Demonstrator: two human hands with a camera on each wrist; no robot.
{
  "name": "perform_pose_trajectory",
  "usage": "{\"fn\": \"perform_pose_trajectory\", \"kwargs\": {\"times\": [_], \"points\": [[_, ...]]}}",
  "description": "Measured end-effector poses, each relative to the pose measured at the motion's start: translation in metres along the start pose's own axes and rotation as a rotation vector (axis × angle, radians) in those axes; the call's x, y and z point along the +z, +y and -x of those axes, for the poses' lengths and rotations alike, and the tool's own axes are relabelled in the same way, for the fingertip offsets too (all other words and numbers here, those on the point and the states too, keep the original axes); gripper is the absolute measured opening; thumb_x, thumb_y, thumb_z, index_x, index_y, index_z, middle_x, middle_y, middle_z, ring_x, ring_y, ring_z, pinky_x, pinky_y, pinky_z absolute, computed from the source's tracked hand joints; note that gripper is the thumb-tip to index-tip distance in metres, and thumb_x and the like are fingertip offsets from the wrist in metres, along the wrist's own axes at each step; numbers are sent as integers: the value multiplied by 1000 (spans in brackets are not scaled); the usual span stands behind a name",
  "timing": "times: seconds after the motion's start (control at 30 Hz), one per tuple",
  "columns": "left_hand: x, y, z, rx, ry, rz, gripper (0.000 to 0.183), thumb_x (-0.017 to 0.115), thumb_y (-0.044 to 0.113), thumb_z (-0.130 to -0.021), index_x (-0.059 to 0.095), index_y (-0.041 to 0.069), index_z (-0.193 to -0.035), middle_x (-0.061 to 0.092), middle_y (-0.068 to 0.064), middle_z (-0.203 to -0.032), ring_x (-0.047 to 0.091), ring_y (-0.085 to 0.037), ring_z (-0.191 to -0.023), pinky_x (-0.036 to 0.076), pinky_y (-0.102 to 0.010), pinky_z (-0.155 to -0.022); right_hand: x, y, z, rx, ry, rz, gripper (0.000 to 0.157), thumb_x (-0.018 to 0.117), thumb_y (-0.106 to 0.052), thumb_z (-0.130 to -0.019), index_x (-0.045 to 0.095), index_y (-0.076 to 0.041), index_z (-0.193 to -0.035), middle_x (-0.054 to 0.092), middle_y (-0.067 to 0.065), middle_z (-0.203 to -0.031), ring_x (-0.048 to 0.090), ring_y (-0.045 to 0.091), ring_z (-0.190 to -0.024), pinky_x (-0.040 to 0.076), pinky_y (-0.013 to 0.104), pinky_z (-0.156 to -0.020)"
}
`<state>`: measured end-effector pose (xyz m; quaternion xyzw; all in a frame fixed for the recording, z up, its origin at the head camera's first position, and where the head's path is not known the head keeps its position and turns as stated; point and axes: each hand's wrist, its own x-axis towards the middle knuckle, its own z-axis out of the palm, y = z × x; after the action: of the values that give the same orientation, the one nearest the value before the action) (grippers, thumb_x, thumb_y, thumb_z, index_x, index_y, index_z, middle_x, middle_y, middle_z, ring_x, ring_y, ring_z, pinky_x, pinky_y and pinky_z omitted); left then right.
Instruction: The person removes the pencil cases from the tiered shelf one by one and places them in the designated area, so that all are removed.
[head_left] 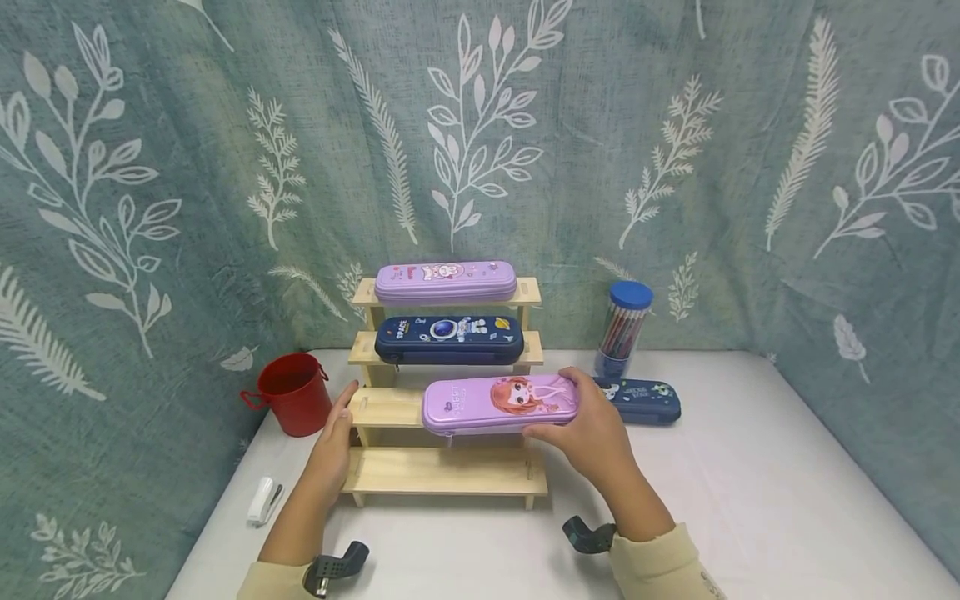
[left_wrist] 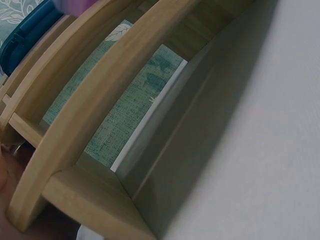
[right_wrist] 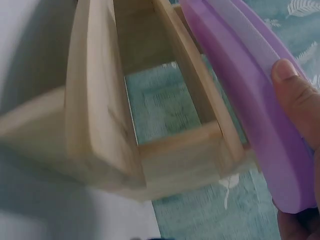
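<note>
My right hand point(head_left: 592, 429) grips the right end of a pink-purple pencil case point(head_left: 457, 406) with a red-haired girl printed on its lid. Its thumb point(right_wrist: 286, 71) lies against the zip side in the right wrist view. The case is over the second-lowest step of a wooden tiered stand point(head_left: 442, 469), shifted toward the right and overhanging that end. At the stand's left side, my left hand point(head_left: 330, 446) rests with extended fingers beside the same step. Only a dark sliver of that hand shows in the left wrist view.
Higher steps hold a navy space pencil case point(head_left: 450, 340) and a lilac pencil case point(head_left: 446, 282). Another navy case point(head_left: 652, 402) lies right, before a blue-lidded tub of pencils point(head_left: 622, 329). Left are a red bucket point(head_left: 298, 404) and a white stapler point(head_left: 262, 500).
</note>
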<state>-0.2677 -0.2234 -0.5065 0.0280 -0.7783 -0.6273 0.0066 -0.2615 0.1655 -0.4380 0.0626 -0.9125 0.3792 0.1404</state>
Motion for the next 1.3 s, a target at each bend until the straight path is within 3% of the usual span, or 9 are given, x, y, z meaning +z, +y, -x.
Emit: {"fn": "perform_pose_trajectory", "kwargs": {"times": [0.3,0.7,1.0,1.3], "points": [[1,1,1,-2,3,-4,53,22,50,-113,18,48,-166,12,7,-176,3,-26,-164,7,-66,-128,-18,20,1,16,3,12,116,94,-62,-63,43,-8,-152,56,21,-147,58,42,-131,47,62,-108],[-1,-1,3,-6,4,-9,51,22,51,-113,18,54,-163,13,7,-176,6,-27,-164,7,-67,-128,-44,43,-2,54,12,20,120,92,-66,-64,40,-7,-155,54,22,-149,55,43,-132,45,66,-108],[1,0,2,0,3,-9,51,22,52,-112,19,52,-164,14,6,-176,6,-27,-164,7,-66,-128,-66,64,-3,37,50,10,113,94,-57,-69,41,-4,-153,55,22,-145,56,41,-129,45,63,-107],[0,1,3,4,8,-14,52,21,49,-113,18,50,-165,13,6,-176,5,-26,-164,6,-65,-129,-78,85,0,66,48,-17,117,93,-59,-70,37,-3,-157,52,25,-150,54,44,-132,44,66,-108]]}}
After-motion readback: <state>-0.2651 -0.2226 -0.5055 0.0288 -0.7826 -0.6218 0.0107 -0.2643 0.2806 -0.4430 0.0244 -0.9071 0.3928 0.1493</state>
